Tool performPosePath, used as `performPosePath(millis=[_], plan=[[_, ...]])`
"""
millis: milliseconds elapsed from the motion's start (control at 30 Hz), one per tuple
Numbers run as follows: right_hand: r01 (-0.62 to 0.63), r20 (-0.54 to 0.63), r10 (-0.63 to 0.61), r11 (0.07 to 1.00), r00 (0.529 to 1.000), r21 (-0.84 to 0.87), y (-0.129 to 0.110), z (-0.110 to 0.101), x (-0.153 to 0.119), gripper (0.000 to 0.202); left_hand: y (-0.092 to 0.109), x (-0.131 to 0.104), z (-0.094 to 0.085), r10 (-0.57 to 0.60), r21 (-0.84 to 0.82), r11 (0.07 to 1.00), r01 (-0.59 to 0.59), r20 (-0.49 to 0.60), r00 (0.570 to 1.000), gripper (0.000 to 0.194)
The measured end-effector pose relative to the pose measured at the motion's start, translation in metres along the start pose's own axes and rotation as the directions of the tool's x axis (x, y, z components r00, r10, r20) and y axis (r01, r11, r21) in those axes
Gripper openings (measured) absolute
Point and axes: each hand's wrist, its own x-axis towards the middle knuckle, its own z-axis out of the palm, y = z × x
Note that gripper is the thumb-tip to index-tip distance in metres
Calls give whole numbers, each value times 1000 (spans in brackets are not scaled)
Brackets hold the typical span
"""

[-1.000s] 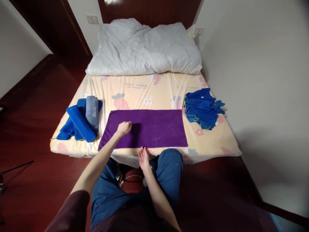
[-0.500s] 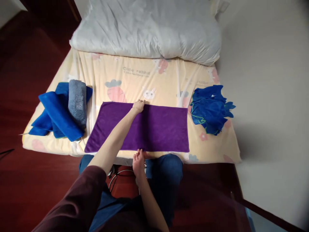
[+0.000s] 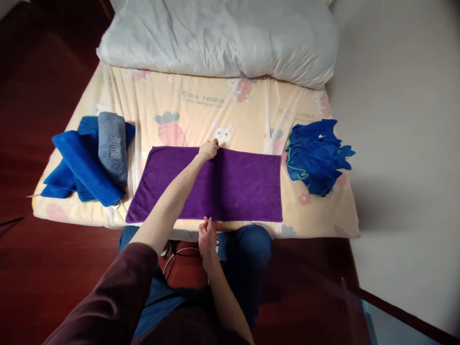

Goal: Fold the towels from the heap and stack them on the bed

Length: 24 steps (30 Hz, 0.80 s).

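Observation:
A purple towel (image 3: pixel 247 187) lies spread flat across the front of the bed, its long sides running left to right. My left hand (image 3: pixel 208 149) reaches over it to the middle of the far edge, fingers closed on the fabric there. At the middle of the near edge, my right hand (image 3: pixel 207 235) has its fingertips pinched on the hem. A shadowed band crosses the cloth between both hands.
Left of the towel lie folded blue cloths (image 3: pixel 84 167) with a rolled grey towel (image 3: pixel 112 148) on top. A crumpled blue cloth (image 3: pixel 318 155) lies to the right. Behind is a pale quilt (image 3: pixel 215 40) on the patterned bedsheet (image 3: pixel 201 115). A wall (image 3: pixel 402 143) borders the right side.
The view has shifted slightly, so the bed and cloths sit a little higher in the picture. Both hands stay at the same edges of the purple towel.

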Motion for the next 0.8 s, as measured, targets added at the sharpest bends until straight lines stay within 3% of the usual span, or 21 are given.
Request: performPosePath(millis=[167, 267, 333, 433, 533, 633, 733, 800], plan=[[-73, -145, 98, 983, 985, 168, -3, 6, -14, 51, 11, -20, -15, 44, -298, 952, -66, -80, 996, 27], [-26, -209, 90, 957, 974, 290, -21, 9, -18, 56, 25, -40, -37, 54, -372, 923, -99, -130, 990, 25], [73, -261, 3, 957, 965, 282, -42, 6, -23, 57, 38, -54, -59, 68, -382, 915, -132, -177, 982, 24], [289, -287, -242, 948, 927, 133, -80, -11, -40, 53, 59, -79, -104, 76, -397, 901, -177, -258, 963, 23], [485, -265, -479, 873, 837, -46, -120, -42, -61, 53, 80, -107, -156, 72, -420, 875, -242, -382, 921, 18], [622, -269, -652, 758, 709, -198, -169, -79, -76, 55, 95, -143, -209, 87, -456, 819, -349, -502, 860, 17], [735, -262, -784, 620, 563, -274, -233, -110, -85, 57, 99, -185, -260, 120, -486, 741, -464, -583, 804, 18], [790, -241, -833, 550, 497, -271, -280, -124, -90, 55, 97, -215, -290, 145, -492, 691, -529, -623, 769, 19]])
